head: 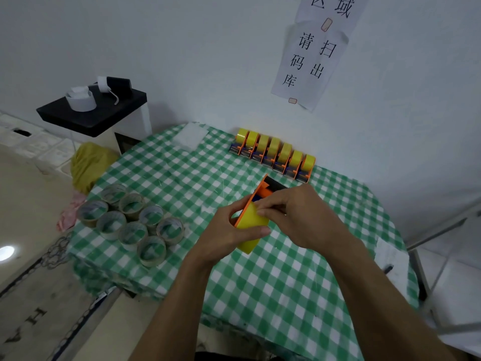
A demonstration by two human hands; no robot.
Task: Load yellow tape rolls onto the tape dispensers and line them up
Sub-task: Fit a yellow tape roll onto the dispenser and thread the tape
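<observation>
Nearest the camera, two bare forearms are seen reaching forward over a table (286,295) covered with a green-and-white checked cloth. The left hand (229,231) is curled round a yellow tape roll (253,226), the thumb laid across its outer face and the fingers wrapped behind the orange side plate. The roll is held above the cloth near the table's middle, seated on an orange tape dispenser (261,191) whose black front end is tilted up and away. The right hand (302,217) is arched over the dispenser body, its fingertips (260,211) drawn together in a pinch at the roll's upper edge. Whether a loose tape end is caught between them cannot be told. To the left, near the table's edge, a cluster of pale rolls (131,222) is stood on end, touching one another. At the right edge a white sheet (391,256) is draped over the cloth. Farther back, against the wall, a row of seven loaded dispensers (273,155) is lined up side by side, each carrying yellow tape, well apart from the hands. Left of the table a yellow bag (88,162) is noted on the floor, and beyond it a black shelf (93,113) bearing white rolls. Paper notices (312,56) with printed characters are taped to the wall above.
</observation>
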